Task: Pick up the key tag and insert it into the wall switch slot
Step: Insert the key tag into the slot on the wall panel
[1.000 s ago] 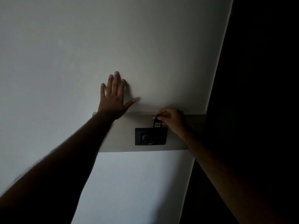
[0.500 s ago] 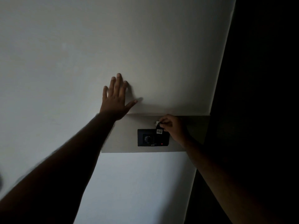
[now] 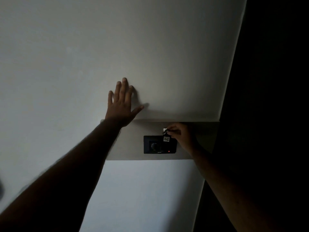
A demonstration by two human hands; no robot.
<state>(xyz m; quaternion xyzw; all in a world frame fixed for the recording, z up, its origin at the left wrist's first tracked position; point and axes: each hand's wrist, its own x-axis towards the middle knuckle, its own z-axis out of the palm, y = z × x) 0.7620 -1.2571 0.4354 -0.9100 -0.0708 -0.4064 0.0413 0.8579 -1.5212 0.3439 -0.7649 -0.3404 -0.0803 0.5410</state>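
A black wall switch plate (image 3: 151,149) with a round dial and a small red light sits on a grey band of the wall. My right hand (image 3: 181,135) pinches the key tag (image 3: 166,139), a dark tag with a small white label, at the plate's top right part. The tag's lower end lies over the plate; whether it is inside the slot I cannot tell in the dim light. My left hand (image 3: 121,106) lies flat on the white wall with its fingers spread, up and to the left of the plate.
The room is dim. A grey band (image 3: 127,148) crosses the white wall (image 3: 150,47) behind the switch plate. To the right of the wall's edge lies a dark area (image 3: 267,97) where nothing can be made out.
My right hand has brought the key tag down from above the plate onto its top right part. My left hand stays flat on the wall.
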